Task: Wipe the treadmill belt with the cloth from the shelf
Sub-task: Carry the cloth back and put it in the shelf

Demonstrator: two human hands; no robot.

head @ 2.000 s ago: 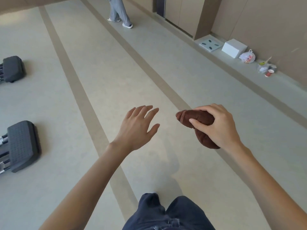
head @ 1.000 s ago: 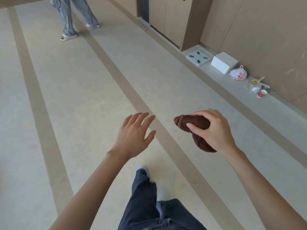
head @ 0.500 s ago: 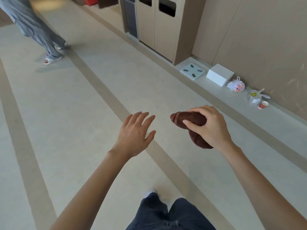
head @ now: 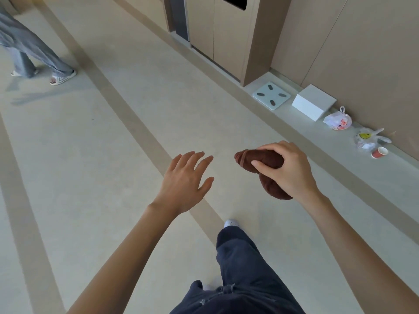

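Cloth point(head: 263, 158), dark brown and bunched into a roll, sits in the right hand point(head: 289, 172) — fingers curled over its top and thumb pressed against its near side. One end sticks out to the left and the rest bulges below the palm. The left hand point(head: 186, 180) is held out beside it, apart from the cloth, palm down, fingers straight and slightly spread, holding nothing. Both hands are in the air above a pale floor point(head: 90, 155) crossed by darker stripes.

Below them a leg point(head: 240, 257) in dark trousers is set forward, with a white shoe point(head: 231, 223) on the floor. A grey strip point(head: 396, 177) along the right wall carries a row of things — a scale point(head: 271, 95), a white box point(head: 314, 102), a knotted bag point(head: 338, 120), a clear bag point(head: 367, 140) and a red cup point(head: 379, 152). A tan cabinet point(head: 229, 30) stands beyond the scale. At top left are another person's legs point(head: 34, 53) in grey trousers and sandals.
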